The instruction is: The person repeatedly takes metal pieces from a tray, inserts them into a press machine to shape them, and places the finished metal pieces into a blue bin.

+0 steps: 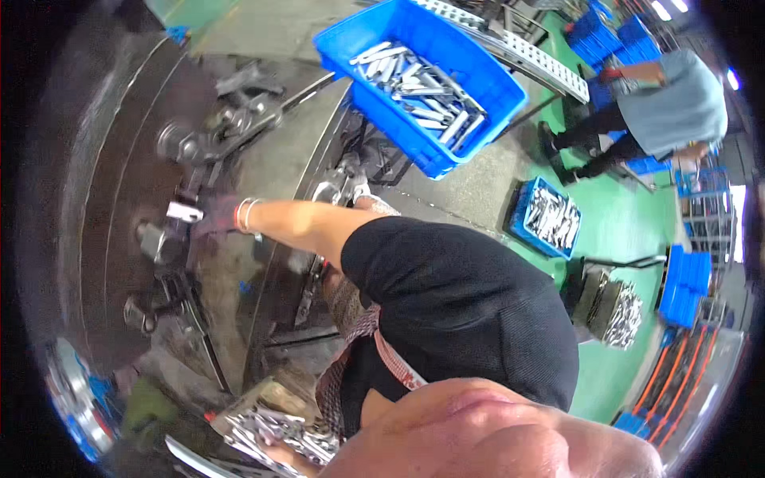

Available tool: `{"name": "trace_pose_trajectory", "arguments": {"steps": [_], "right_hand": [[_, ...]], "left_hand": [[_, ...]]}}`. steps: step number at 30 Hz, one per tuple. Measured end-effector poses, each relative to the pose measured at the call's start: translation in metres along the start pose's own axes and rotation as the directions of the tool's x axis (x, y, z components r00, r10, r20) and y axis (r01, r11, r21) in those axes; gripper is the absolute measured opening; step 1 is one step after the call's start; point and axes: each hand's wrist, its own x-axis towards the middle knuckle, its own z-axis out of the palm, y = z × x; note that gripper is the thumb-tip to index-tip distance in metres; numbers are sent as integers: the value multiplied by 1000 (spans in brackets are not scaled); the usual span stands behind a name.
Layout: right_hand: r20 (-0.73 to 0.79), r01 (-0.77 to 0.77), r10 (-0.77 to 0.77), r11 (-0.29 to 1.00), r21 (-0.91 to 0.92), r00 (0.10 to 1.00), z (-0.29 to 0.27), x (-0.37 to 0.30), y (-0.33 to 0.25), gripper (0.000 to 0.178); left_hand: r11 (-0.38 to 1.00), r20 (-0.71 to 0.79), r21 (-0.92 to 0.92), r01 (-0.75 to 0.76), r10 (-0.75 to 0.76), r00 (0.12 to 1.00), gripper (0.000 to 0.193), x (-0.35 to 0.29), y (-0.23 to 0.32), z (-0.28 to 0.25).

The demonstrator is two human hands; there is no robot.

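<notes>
Head view: the person's right hand (pixel 217 217), in a dark glove with bands at the wrist, reached into dark machinery (pixel 163 243). A small whitish metal piece (pixel 185 212) sat at its fingertips; blur kept the grip from being told. Lower down, the left hand (pixel 280 456) lay among a heap of shiny metal parts (pixel 267 426), its hold impossible to tell. Beyond the right arm, a large blue bin (pixel 388 121) held more metal strips (pixel 422 92). A co-worker (pixel 677 103) in grey-blue stood farther off.
</notes>
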Motion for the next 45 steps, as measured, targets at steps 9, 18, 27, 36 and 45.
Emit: {"name": "trace_pose_trajectory", "arguments": {"steps": [9,18,27,36,45], "right_hand": [[-131,-227,259,949,221,957,-1,-5,-16,56],[-145,15,106,758,652,984,-43,-49,-86,41],[-713,226,574,693,685,402,-212,-118,67,32],[-468,-30,397,787,616,790,-187,-132,106,26],[-449,-96,45,991,-91,892,-132,-115,121,35]], "left_hand": [[794,-251,-490,-361,268,930,46,122,39,-2],[492,384,-833,253,185,905,43,131,288,48],[531,442,-802,272,223,869,51,172,291,64],[269,535,-844,464,492,687,51,254,284,87],[524,438,-828,197,386,812,47,135,375,60]]}}
